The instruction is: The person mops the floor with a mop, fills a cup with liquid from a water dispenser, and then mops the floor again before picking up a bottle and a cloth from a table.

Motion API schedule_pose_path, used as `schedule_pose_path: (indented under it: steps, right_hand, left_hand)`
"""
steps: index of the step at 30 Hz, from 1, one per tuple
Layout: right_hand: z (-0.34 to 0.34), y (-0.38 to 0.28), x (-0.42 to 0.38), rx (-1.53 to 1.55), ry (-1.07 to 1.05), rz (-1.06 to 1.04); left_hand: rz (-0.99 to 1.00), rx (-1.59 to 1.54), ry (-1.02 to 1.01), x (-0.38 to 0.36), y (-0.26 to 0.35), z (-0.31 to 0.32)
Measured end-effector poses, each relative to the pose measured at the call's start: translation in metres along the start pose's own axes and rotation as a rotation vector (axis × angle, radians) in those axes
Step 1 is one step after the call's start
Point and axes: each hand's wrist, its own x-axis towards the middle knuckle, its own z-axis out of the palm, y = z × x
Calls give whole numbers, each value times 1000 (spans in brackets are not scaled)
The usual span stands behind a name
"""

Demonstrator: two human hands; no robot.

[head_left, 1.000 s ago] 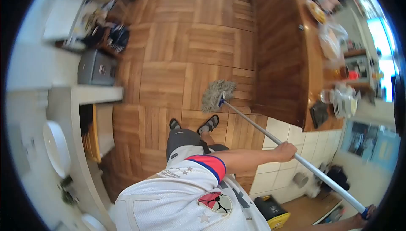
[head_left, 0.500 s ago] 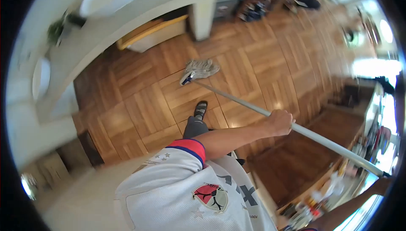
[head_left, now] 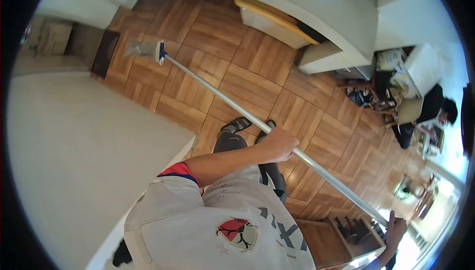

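Observation:
A mop lies across the view, its long silver handle (head_left: 217,92) slanting from upper left to lower right. Its grey strand head (head_left: 142,49) rests on the wooden floor, joined by a blue and white clamp (head_left: 161,52). My left hand (head_left: 279,145) is wrapped around the middle of the handle, in front of my body. Near the handle's upper end, my right hand (head_left: 396,228) grips it with one finger raised along the pole. The lower part of the right arm runs out at the bottom edge.
A pale wall (head_left: 94,151) with a corner stands at left. Across the top runs a counter (head_left: 341,27) with a yellow-rimmed bin (head_left: 277,20) below. At right, a person in black (head_left: 433,107) sits by a chair and bags. A wooden shelf (head_left: 346,240) is at lower right.
The mop head has swung left across the floor toward the wall's far corner, both hands still on the handle. My view has turned left, and both my feet now show.

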Motion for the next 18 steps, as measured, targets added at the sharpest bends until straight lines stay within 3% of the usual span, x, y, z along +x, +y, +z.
schedule_pose_path:
  steps: [3, 5, 7, 9, 10, 11, 12, 14, 15, 17, 18]
  right_hand:
    - [48, 31, 64, 160, -41, -142]
    - [38, 1, 81, 330, -203, -183]
    - [47, 11, 100, 296, -196, -272]
    - [29, 14, 103, 130, -103, -358]
    - [45, 66, 125, -62, 51, -436]
    - [10, 49, 102, -125, 27, -332]
    - [6, 90, 112, -261, 127, -481]
    - [-51, 49, 71, -346, 30, -328]
    - [-61, 37, 62, -466, 86, -227]
    - [-58, 67, 81, -683, 155, -140]
    - [-32, 96, 90, -747, 319, -295]
  left_hand:
    - [-24, 19, 33, 1, -17, 17]
    - [-66, 42, 52, 12, -23, 36]
    - [-84, 55, 29, 18, -27, 67]
    - [-83, -122, 20, 44, -16, 107]
    - [-43, -170, 84, 57, -5, 123]
    - [-2, -221, 150, 69, 11, 142]
    - [5, -268, 123, 85, 26, 163]
    - [33, -326, 89, 114, 51, 206]
    - [49, -339, 85, 121, 61, 221]
    - [58, -317, 204, 111, 78, 201]
    - [47, -330, 228, 103, 73, 205]
